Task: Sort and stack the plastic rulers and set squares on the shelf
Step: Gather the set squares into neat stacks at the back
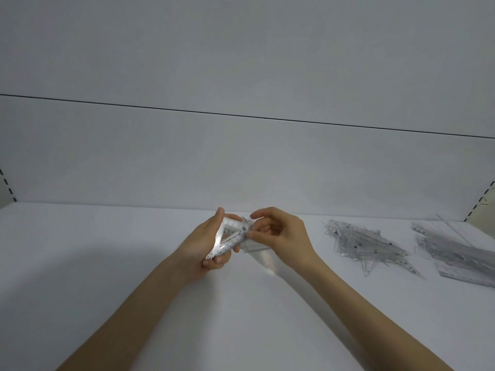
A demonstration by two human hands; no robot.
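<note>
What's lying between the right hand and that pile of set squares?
Head view: only bare shelf between the right hand and the pile of set squares.

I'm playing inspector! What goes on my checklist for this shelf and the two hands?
Surface: white shelf, crossed by arm shadows.
Job's things: held set squares, a small clear stack above the shelf; loose set-square pile lying to the right; ruler pile farther right.
Clutter: nothing seen.
Grippers: left hand grips the stack; right hand pinches its edge with the fingers.
Cables: nothing seen.
Surroundings: white back panel with a dark seam; slotted upright at the right side.
</note>
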